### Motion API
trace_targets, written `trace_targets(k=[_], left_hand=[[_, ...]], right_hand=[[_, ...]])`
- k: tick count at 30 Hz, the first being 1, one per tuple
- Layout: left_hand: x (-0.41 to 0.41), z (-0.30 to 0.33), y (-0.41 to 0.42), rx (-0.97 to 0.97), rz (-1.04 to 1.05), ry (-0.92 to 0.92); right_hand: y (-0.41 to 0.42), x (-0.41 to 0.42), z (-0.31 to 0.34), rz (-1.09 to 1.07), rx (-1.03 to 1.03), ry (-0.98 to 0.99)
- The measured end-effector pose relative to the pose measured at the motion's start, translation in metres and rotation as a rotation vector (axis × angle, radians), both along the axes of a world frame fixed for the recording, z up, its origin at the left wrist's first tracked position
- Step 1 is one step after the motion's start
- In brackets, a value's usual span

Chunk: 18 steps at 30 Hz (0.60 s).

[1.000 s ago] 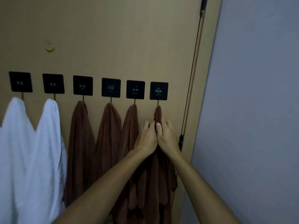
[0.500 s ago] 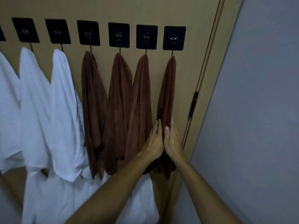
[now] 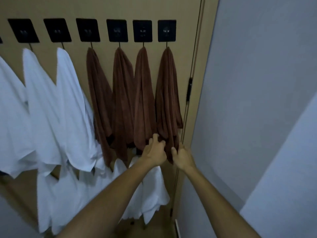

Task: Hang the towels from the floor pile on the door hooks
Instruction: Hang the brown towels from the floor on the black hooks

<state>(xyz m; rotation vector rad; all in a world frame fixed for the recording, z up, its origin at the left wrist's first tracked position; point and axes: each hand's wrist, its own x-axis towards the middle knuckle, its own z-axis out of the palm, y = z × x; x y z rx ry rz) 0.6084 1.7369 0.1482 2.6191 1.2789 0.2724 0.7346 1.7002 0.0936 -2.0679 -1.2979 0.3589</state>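
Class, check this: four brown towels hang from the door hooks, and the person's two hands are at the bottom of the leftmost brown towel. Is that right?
Not quite. The head view shows the left hand and right hand at the bottom of the rightmost brown towel, the one nearest the door edge, not the leftmost. The rest stands: four brown towels hang from the door hooks.

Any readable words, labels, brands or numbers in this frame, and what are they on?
None can be read.
Black hook plates: pale marks on each, too blurred to tell if they are text.
Brown towels, white towels, door: no tags or print visible.
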Motion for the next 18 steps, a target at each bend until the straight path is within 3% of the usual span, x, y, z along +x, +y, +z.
trace_targets(k=[9,18], left_hand=[[-0.059,-0.065,-0.129,-0.190,-0.168,0.158],[-0.004,-0.141,-0.284,-0.323,-0.521,0.303]], right_hand=[[-0.179,-0.073,-0.062,-0.140,-0.299,0.035],[-0.370,-0.057,-0.129,-0.404,-0.546,0.157]])
